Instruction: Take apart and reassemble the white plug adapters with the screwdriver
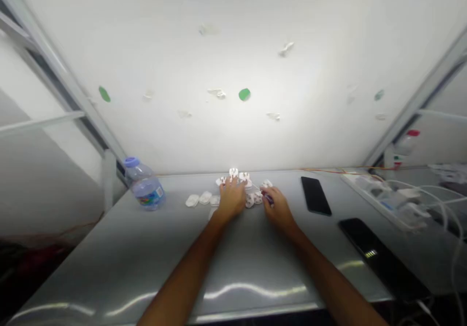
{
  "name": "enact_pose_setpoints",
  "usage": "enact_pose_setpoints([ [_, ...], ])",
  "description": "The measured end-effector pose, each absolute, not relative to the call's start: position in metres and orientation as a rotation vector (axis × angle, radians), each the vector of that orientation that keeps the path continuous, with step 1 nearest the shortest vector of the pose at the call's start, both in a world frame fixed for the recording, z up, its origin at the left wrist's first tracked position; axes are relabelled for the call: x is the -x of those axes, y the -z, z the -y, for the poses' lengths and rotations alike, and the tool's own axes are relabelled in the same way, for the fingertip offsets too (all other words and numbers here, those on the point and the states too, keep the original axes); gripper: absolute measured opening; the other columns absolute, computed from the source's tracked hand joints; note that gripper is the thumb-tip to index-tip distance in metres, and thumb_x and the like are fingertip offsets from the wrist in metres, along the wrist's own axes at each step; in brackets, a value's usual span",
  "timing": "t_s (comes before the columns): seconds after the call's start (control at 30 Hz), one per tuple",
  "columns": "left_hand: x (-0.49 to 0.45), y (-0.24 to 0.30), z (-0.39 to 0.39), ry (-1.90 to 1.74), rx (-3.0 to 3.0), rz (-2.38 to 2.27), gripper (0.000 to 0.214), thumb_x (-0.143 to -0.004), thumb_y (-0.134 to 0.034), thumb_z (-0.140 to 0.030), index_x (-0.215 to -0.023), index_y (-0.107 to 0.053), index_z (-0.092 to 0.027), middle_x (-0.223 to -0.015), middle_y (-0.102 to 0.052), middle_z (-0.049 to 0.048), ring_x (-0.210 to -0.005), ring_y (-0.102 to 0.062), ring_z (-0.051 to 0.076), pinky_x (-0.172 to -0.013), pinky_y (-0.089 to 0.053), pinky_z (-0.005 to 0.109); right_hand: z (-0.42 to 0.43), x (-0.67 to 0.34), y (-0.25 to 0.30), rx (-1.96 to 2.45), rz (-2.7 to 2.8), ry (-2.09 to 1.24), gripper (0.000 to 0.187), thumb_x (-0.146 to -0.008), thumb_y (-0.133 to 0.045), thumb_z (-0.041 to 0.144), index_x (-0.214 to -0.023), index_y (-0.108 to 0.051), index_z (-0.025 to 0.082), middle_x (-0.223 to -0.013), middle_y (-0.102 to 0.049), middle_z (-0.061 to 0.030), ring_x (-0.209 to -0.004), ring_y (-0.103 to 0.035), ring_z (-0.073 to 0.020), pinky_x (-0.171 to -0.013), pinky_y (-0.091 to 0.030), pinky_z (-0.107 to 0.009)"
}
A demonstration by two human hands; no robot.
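A cluster of small white plugs lies on the grey table, close to the wall; several show dark pins, as the back plug (233,172) does. My left hand (231,199) rests over the cluster with its fingers spread, the tips touching plugs. In my right hand (278,208), closed, is a screwdriver (269,199) with a dark handle. Its thin shaft points up and left toward a plug beside my left fingers; whether the tip touches cannot be made out. Round plugs (253,199) lie between my hands. Flat white pieces (205,198) form a row to the left.
A water bottle (146,187) with a purple cap stands at the left. To the right lie a black phone (315,195), a larger phone (383,258) with a cable, and a power strip (386,204) with chargers. The white wall (310,136) closes off the back.
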State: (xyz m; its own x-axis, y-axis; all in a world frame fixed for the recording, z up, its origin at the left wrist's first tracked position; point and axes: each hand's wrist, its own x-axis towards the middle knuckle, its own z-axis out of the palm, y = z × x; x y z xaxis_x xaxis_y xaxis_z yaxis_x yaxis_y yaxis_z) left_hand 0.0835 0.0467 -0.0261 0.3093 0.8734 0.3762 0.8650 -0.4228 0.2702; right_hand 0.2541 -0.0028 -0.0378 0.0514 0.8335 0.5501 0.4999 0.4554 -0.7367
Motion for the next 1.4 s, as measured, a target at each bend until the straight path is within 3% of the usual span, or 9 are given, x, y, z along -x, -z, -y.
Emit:
enact_pose_setpoints([
  [0.13, -0.072, 0.029, -0.042, -0.743, -2.524, -1.690, 0.031, -0.092, -0.049, -0.026, -0.119, -0.065, -0.020, -0.133, -0.058, 0.0158, -0.136, -0.036, 0.044, -0.102, -0.033, 0.062, 0.005, -0.254, 0.033, 1.205, 1.465, -0.475, 0.025, -0.087, -0.059, 0.033, -0.106, -0.068, 0.019, -0.103, -0.072, -0.0112, -0.091, -0.070, -0.0260, -0.085, -0.057, -0.045],
  [0.33, -0.055, 0.025, -0.035, -0.769, -2.437, -1.687, 0.013, -0.083, -0.062, -0.023, -0.096, -0.064, -0.020, -0.114, -0.068, 0.0126, -0.136, -0.039, 0.039, -0.102, -0.030, 0.057, 0.009, -0.253, 0.026, 1.271, 1.305, -0.522, 0.031, -0.083, -0.067, 0.045, -0.098, -0.067, 0.017, -0.087, -0.074, -0.0092, -0.075, -0.070, -0.0233, -0.075, -0.057, -0.039],
  [0.43, -0.048, 0.024, -0.036, -0.828, -2.337, -1.622, 0.008, -0.080, -0.064, -0.023, -0.086, -0.060, -0.020, -0.099, -0.069, 0.0105, -0.121, -0.053, 0.035, -0.101, -0.032, 0.054, 0.010, -0.251, 0.024, 1.236, 1.271, -0.565, 0.032, -0.083, -0.066, 0.048, -0.096, -0.064, 0.018, -0.083, -0.073, -0.0070, -0.072, -0.068, -0.0210, -0.070, -0.055, -0.036],
  [0.53, -0.042, 0.023, -0.037, -0.885, -2.282, -1.557, 0.016, -0.077, -0.065, -0.025, -0.090, -0.056, -0.020, -0.088, -0.067, 0.0061, -0.097, -0.062, 0.028, -0.094, -0.041, 0.047, 0.011, -0.249, 0.024, 1.183, 1.285, -0.628, 0.032, -0.088, -0.060, 0.049, -0.097, -0.062, 0.018, -0.081, -0.072, -0.0064, -0.068, -0.066, -0.0195, -0.065, -0.053, -0.034],
  [0.77, -0.028, 0.018, -0.030, -1.055, -1.949, -1.275, 0.036, -0.069, -0.066, -0.021, -0.103, -0.057, -0.018, -0.105, -0.066, 0.0079, -0.087, -0.065, 0.019, -0.078, -0.053, 0.032, 0.011, -0.243, 0.025, 1.100, 1.341, -0.777, 0.034, -0.089, -0.057, 0.053, -0.092, -0.062, 0.019, -0.079, -0.070, -0.0046, -0.063, -0.061, -0.0156, -0.060, -0.050, -0.029],
  [1.03, -0.016, 0.011, -0.023, -1.007, -1.645, -1.128, 0.048, -0.065, -0.079, -0.035, -0.107, -0.069, -0.014, -0.110, -0.072, 0.0116, -0.097, -0.068, 0.025, -0.088, -0.054, 0.040, 0.009, -0.242, 0.019, 1.071, 1.218, -0.937, 0.046, -0.080, -0.062, 0.065, -0.083, -0.062, 0.019, -0.067, -0.067, -0.0031, -0.052, -0.055, -0.0138, -0.049, -0.045, -0.027],
  [1.13, -0.015, 0.009, -0.021, -0.990, -1.464, -1.017, 0.057, -0.065, -0.082, -0.038, -0.115, -0.067, -0.014, -0.113, -0.072, 0.0126, -0.103, -0.067, 0.026, -0.094, -0.053, 0.041, 0.007, -0.243, 0.019, 1.060, 1.188, -0.988, 0.046, -0.078, -0.064, 0.065, -0.080, -0.062, 0.019, -0.064, -0.066, -0.0025, -0.051, -0.055, -0.0137, -0.048, -0.044, -0.027],
  [1.27, -0.018, 0.009, -0.018, -0.948, -1.273, -0.956, 0.073, -0.062, -0.085, -0.041, -0.125, -0.062, -0.012, -0.109, -0.073, 0.0138, -0.094, -0.070, 0.026, -0.090, -0.055, 0.043, 0.007, -0.243, 0.022, 1.062, 1.146, -1.041, 0.046, -0.076, -0.066, 0.064, -0.082, -0.061, 0.019, -0.067, -0.067, -0.0032, -0.051, -0.055, -0.0138, -0.049, -0.044, -0.027],
  [1.4, -0.016, 0.009, -0.015, -0.946, -1.288, -1.012, 0.074, -0.062, -0.085, -0.043, -0.125, -0.062, -0.013, -0.114, -0.072, 0.0149, -0.097, -0.070, 0.026, -0.091, -0.054, 0.043, 0.007, -0.243, 0.025, 1.057, 1.152, -1.153, 0.045, -0.075, -0.067, 0.063, -0.087, -0.058, 0.020, -0.073, -0.068, -0.0026, -0.055, -0.057, -0.0138, -0.051, -0.046, -0.027],
])
